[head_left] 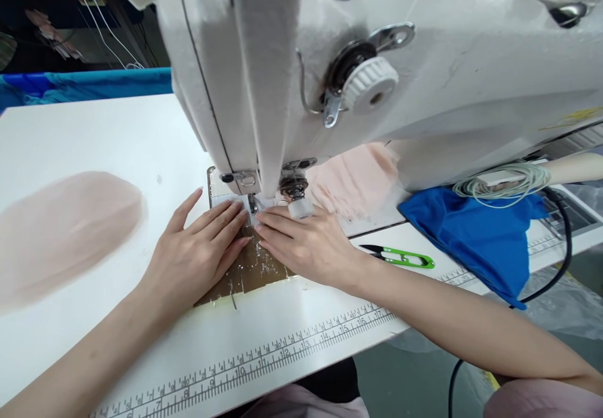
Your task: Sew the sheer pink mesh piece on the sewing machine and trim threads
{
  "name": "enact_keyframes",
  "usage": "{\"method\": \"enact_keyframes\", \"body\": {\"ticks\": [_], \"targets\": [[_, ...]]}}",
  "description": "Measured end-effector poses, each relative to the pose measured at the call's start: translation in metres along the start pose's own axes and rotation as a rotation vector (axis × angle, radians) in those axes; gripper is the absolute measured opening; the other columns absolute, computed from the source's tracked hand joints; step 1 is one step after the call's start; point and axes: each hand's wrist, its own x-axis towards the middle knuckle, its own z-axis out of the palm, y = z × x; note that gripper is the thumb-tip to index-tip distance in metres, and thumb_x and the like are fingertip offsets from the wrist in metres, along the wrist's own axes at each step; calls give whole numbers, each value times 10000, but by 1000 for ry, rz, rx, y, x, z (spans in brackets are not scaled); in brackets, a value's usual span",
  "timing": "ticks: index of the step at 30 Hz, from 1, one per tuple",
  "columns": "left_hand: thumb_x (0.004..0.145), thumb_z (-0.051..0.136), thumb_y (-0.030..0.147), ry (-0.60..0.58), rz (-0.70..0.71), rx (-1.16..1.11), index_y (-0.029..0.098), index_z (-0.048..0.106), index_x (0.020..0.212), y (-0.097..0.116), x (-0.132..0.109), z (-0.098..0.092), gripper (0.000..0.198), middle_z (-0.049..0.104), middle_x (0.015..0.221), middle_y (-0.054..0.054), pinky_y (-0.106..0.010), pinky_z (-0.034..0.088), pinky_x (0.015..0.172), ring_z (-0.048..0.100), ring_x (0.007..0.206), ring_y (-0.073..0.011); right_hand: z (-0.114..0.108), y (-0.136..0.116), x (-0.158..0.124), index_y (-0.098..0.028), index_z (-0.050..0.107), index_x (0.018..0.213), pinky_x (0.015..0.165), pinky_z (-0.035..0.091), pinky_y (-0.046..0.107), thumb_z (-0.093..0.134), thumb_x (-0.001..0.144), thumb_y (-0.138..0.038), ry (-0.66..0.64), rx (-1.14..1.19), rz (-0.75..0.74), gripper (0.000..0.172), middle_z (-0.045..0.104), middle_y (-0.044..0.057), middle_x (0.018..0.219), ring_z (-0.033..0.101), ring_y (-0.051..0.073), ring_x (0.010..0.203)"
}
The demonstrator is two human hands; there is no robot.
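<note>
A white sewing machine (226, 79) stands over the table, and its presser foot (253, 203) comes down between my two hands. My left hand (195, 248) lies flat to the left of the foot, fingers stretched out and fingertips on a small pale piece of fabric (239, 199). From the right, my right hand (306, 239) rests with its fingers extended close to the needle area; its far fingers are partly hidden by the machine. Below the hands is a brown plate (257, 261) strewn with thread bits. What lies under the right fingers is mostly hidden.
Sheer pink fabric pieces lie left (70, 233) and behind the needle (353, 182). Green thread snips (400, 257) sit right of my wrist, near blue cloth (480, 236) and a coiled pale cord (504, 182). A printed ruler (264, 361) runs along the front edge.
</note>
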Motion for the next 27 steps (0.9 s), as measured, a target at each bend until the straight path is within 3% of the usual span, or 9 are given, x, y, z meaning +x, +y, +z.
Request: {"method": "enact_keyframes", "body": {"ticks": [4, 10, 18, 27], "targets": [[978, 499, 265, -4, -18, -5, 53, 638, 1196, 0, 1, 1, 335, 680, 1218, -158, -533, 347, 1108, 657, 1123, -302, 1, 1, 1, -160, 715, 1044, 1052, 471, 373, 479, 989, -241, -36, -53, 9, 255, 765, 40, 1002, 677, 172, 962], [1004, 442, 299, -26, -54, 16, 55, 601, 1266, -1, 1, 3, 391, 653, 1269, -154, -539, 320, 1122, 634, 1163, -300, -2, 0, 4, -129, 709, 1080, 1002, 491, 402, 473, 994, -244, -126, -13, 50, 276, 754, 88, 988, 656, 204, 1012], [1013, 400, 340, -67, -90, -4, 75, 599, 1286, -4, -1, 6, 429, 638, 1300, -149, -535, 290, 1158, 593, 1222, -305, 0, 3, 6, -145, 696, 1126, 1056, 429, 418, 423, 1020, -310, -141, -100, 53, 336, 754, 70, 1003, 633, 209, 1040], [1017, 342, 414, -120, -194, -44, 113, 539, 1367, -5, -4, 12, 502, 585, 1371, -144, -561, 259, 1173, 513, 1305, -334, 2, 3, 4, -154, 686, 1150, 1105, 362, 447, 466, 1004, -294, -123, -78, 52, 299, 713, 81, 1164, 602, 222, 1117]]}}
